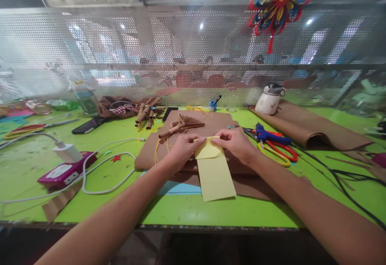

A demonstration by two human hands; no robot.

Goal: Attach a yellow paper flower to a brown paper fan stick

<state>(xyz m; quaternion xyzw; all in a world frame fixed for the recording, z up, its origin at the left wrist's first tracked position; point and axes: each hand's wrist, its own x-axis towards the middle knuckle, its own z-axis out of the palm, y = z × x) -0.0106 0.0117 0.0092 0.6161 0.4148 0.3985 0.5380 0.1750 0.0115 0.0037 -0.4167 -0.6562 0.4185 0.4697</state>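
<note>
A strip of pale yellow paper [216, 178] hangs toward me over brown kraft paper [150, 152], its far end folded into a shorter flap. My left hand [184, 149] pinches the left corner of the folded end between thumb and fingers. At the right corner, my right hand [237, 144] grips the same edge in a pinch. Just beyond my hands lies a rolled brown paper piece [173, 129] with a pleated fan end and yellow string. A light blue sheet [181, 188] shows partly from under the brown paper.
To the right lie a blue glue gun [271, 135], scissors with red and yellow handles [279, 156] and a black cord [337, 178]. A purple power strip [68, 170] with a white cable [110, 190] is at left. A white bottle [268, 100] stands behind.
</note>
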